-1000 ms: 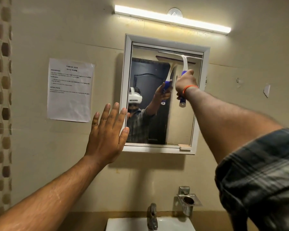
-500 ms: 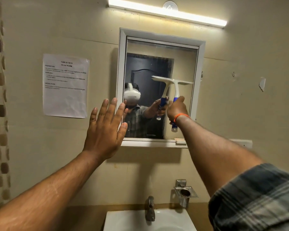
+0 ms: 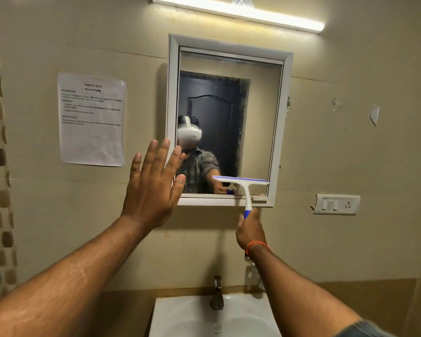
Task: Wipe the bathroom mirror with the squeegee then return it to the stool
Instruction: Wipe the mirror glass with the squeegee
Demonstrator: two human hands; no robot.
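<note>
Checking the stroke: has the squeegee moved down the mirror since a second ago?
Yes. The squeegee went from the mirror frame's top to its bottom edge.

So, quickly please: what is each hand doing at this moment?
Left hand: open, fingers straight and spread, raised by the mirror's left edge.
Right hand: closed around the squeegee handle.

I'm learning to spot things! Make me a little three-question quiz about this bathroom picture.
1. True or false: the squeegee blade is near the bottom of the mirror.
2. Which hand grips the squeegee handle: A) left hand B) right hand C) both?
3. Fill in: the left hand's fingers are spread and ____ nothing.

Key: 1 true. 2 B. 3 hold.
</note>
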